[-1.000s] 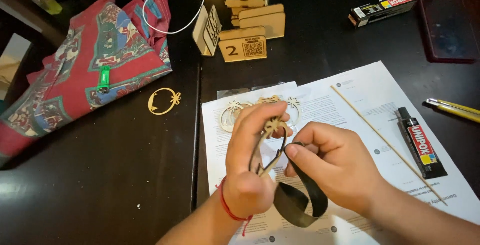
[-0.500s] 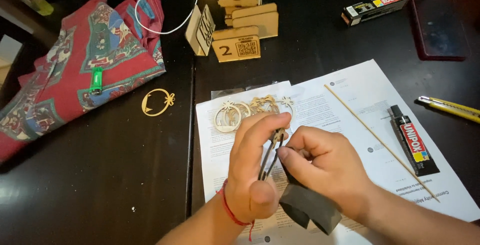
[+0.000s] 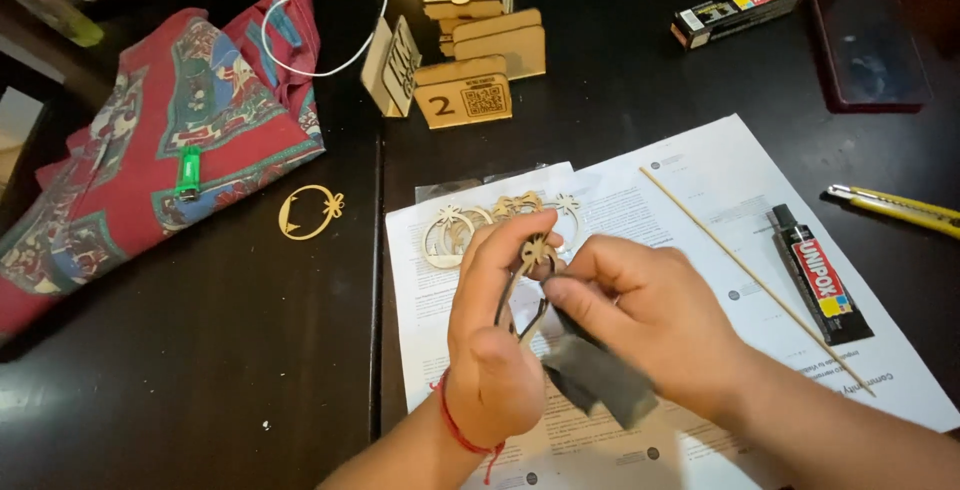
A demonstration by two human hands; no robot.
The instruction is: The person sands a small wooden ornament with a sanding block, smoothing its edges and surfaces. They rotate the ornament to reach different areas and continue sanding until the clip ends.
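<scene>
Thin pale wood, that ornament [image 3: 528, 280], a little laser-cut ring with a bow on top, and it's right in the middle of things, pinched upright in the left hand [image 3: 495, 335] just above the white printed sheets [image 3: 700, 200]. Left fingers [image 3: 500, 250] curled close, thumb and forefinger nipped on the ring's edge. The right hand [image 3: 640, 315] is closed too, its fingers clamped on a dark grey sanding block [image 3: 598, 382], one corner pressed against the ring.

Here's my worry: wood that fine could snap at the bow if the block bears down hard, and I'd say the left grip is slight enough for the piece to twist free and drop to the sheets.

Just beyond the held ornament, more wooden ornaments [image 3: 500, 218] lie in a heap on the paper. Right of it, a thin wooden stick [image 3: 750, 275], then a black glue tube [image 3: 818, 272]. Left of it, on the dark desk [image 3: 200, 370], a lone gold-coloured ornament [image 3: 308, 212], and further off a red patterned cloth [image 3: 150, 160]. Farthest back, stacked wooden blocks [image 3: 470, 60].
</scene>
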